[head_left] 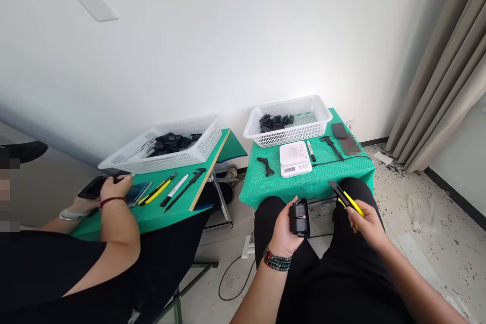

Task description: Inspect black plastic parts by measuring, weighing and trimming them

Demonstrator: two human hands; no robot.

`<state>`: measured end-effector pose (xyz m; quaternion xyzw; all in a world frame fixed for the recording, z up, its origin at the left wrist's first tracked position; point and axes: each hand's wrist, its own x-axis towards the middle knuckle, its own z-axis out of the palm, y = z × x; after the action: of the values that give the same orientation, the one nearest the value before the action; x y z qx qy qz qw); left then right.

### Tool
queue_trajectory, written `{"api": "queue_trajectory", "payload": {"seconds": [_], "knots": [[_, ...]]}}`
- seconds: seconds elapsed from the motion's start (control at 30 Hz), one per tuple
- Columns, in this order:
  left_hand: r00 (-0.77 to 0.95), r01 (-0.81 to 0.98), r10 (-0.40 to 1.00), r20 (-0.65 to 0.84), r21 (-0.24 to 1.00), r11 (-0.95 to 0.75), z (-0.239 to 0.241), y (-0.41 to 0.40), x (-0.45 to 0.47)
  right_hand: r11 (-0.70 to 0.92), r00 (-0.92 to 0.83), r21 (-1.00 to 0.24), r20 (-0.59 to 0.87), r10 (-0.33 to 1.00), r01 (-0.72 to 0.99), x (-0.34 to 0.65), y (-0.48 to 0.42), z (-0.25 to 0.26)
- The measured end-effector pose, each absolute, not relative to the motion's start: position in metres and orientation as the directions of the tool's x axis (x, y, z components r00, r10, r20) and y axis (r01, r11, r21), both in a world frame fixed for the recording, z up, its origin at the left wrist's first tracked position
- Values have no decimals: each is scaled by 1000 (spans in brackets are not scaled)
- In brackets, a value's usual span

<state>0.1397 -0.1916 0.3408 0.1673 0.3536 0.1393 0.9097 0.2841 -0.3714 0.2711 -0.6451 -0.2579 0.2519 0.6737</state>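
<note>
My left hand [283, 232] is closed around a black molded plastic part [298, 217] with two rounded sections, held above my lap. In my right hand [367, 221] is a yellow and black utility knife [351, 204], its dark blade pointing up and to the left, away from the part. On the green-covered table ahead lie a black curved piece [265, 166], a white digital scale [295, 159], a marker [311, 151] and a black caliper [331, 148]. The scale's pan carries nothing large.
A white plastic basket [288, 134] with several black parts [276, 122] stands at the table's back. To the left, a co-worker's hands [114, 190] work beside another basket [201, 149], knife [157, 190], marker [174, 190] and caliper [186, 190]. Black scraps litter the floor at right.
</note>
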Motion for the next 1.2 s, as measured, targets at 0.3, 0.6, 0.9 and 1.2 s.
{"api": "queue_trajectory", "payload": {"seconds": [0.3, 0.6, 0.9, 1.2], "knots": [[671, -115, 317, -670, 328, 938, 314, -195, 122, -4, 705, -965, -193, 682, -261, 265, -384, 260], [683, -172, 340, -646, 310, 935, 320, -199, 97, 6, 652, -967, -167, 740, -254, 253, -381, 274], [611, -116, 181, -770, 138, 984, 270, -239, 87, -19, 603, -960, -190, 775, -278, 249, -381, 266], [640, -120, 148, -754, 93, 988, 263, -239, 96, -30, 581, -954, -205, 788, -297, 245, -375, 273]]}}
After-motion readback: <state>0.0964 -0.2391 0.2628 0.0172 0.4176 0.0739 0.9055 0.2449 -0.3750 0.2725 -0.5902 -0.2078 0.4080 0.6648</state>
